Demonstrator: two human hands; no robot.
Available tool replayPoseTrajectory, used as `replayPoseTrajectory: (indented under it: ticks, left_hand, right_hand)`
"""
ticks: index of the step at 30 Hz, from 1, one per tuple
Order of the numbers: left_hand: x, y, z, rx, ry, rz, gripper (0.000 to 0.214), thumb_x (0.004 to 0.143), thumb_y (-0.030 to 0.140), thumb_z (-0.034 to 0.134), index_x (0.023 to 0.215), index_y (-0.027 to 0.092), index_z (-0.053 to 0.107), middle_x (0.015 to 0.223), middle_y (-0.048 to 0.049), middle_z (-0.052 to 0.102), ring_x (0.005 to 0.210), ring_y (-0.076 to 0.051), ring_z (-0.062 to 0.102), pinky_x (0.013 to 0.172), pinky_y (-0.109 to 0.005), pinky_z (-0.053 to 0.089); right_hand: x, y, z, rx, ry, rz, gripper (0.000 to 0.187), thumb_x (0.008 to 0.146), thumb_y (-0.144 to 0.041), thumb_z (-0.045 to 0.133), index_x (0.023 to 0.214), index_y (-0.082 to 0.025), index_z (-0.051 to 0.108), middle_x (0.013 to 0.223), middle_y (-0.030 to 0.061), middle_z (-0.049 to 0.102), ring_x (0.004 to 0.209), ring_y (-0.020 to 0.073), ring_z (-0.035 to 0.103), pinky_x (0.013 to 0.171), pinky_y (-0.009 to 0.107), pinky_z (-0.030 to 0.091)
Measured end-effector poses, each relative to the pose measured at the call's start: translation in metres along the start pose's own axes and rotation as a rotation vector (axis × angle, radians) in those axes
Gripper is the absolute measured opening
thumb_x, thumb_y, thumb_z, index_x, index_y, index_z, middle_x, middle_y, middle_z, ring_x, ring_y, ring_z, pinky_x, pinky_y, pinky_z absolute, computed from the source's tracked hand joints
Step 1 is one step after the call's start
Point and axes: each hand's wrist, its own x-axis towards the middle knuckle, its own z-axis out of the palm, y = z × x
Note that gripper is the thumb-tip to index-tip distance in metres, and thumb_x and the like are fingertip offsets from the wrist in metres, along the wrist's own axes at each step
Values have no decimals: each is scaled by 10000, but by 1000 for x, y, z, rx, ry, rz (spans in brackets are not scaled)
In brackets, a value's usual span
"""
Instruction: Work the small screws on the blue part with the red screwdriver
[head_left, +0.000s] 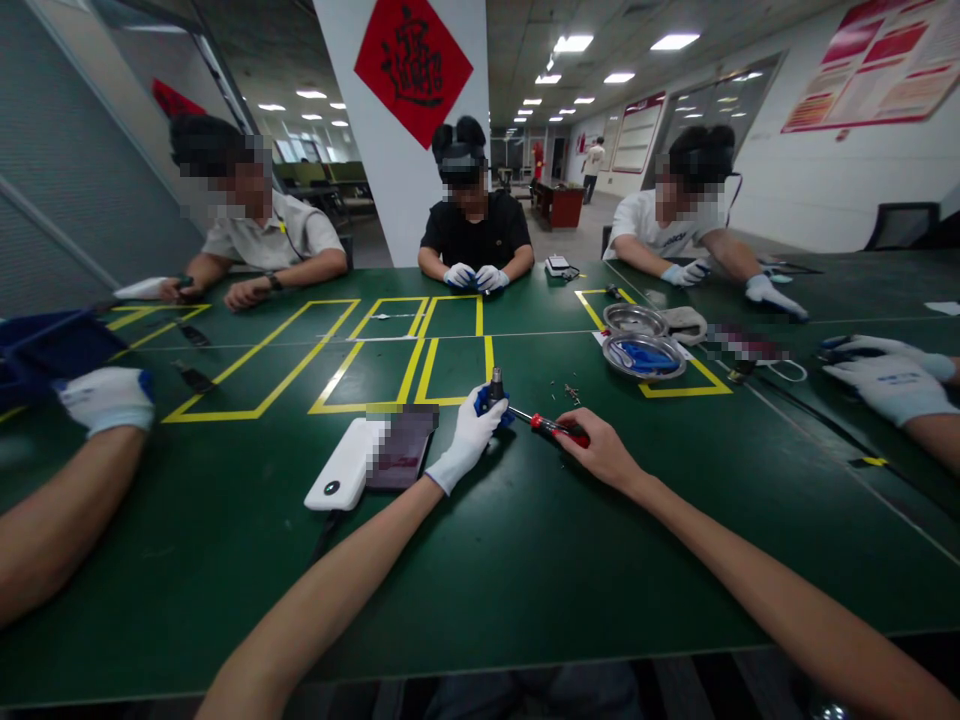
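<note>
My left hand (pixel 471 436), in a white glove, is closed around a small blue and dark part (pixel 493 392) that stands upright on the green table (pixel 525 560). My bare right hand (pixel 600 450) grips a red-handled screwdriver (pixel 551 427). Its tip points left at the base of the blue part. A white power bank (pixel 341 472) and a dark flat device (pixel 403 455) lie just left of my left hand. A few small screws (pixel 571 393) sit on the table beyond the screwdriver.
Two round metal trays (pixel 643 352) stand at the right inside a yellow taped box. Yellow tape outlines (pixel 337 360) mark the table's middle. Several co-workers sit around the table. A gloved hand (pixel 109 398) rests at the left and gloved hands (pixel 889 375) at the right.
</note>
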Motion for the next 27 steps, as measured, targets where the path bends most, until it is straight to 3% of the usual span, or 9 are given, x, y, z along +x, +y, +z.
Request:
replayPoseTrajectory:
  ticks: [5,9,27]
  left_hand:
    - [-1,2,0,-3,-12,1,439,707,376,702,1062,161,559,922,-42,594,737,-123,554,734,-291,488]
    - [-2,4,0,2,-25,-11,447,710,381,698,1072,159,556,930,-44,595,738,-125,555,728,-289,489]
    - [-3,4,1,29,-22,12,439,712,370,691,1074,159,559,934,-45,602,770,-133,563,760,-292,486]
  right_hand:
    - [2,5,-21,-129,-180,-255,134,809,-299,658,927,-245,692,1215,62,545,1169,253,468,974,455,414]
    - [3,5,-24,-249,-314,-339,95,799,-334,681,845,-264,725,1203,40,571,1170,259,459,973,469,366]
    - [-1,-15,-11,-298,-305,-398,148,855,-231,575,964,-218,674,1002,54,673,1002,219,580,958,445,302]
